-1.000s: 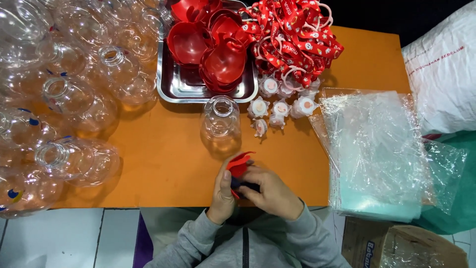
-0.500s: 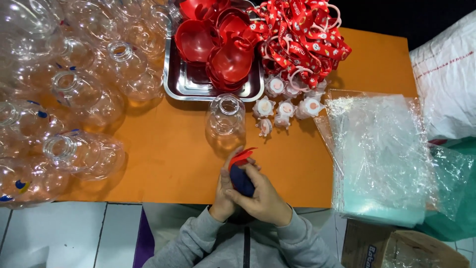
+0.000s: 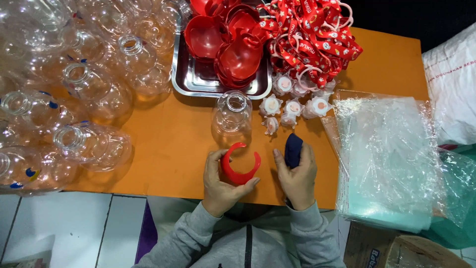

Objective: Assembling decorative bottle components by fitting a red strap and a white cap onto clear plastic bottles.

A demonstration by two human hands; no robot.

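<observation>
Step in hand, as I judge it: wiping and checking one red part before it goes onto a bottle.

My left hand (image 3: pixel 221 182) is curled partway, thumb on one side and fingers under the other, holding a red C-shaped handle ring (image 3: pixel 241 168) just above the near edge of the counter (image 3: pixel 173 149). The ring's open side faces away from me, toward the far edge.

My right hand (image 3: pixel 297 176) is closed around a dark blue cloth (image 3: pixel 293 149); the wad sticks up past my fingers. The two hands are near each other but apart, and the cloth is not touching the ring.

Directly beyond the ring, toward the middle of the counter, one clear plastic bottle (image 3: pixel 232 116) stands upright, mouth open, with no ring on its neck. Just to its right sits a cluster of small white caps (image 3: pixel 291 106). At the far edge a steel tray (image 3: pixel 198 82) holds more red parts (image 3: pixel 233 52), with a heap of red printed straps (image 3: pixel 312 34) beside it. A pile of empty clear bottles (image 3: pixel 74 94) fills the left end of the counter; a stack of clear plastic bags (image 3: pixel 386 159) covers the right end.

Next move, by my estimate: carry the ring forward, line its open side up with the bottle neck and press it on. That needs the bottle steadied, so the right hand would have to put the cloth down or brace with it.
</observation>
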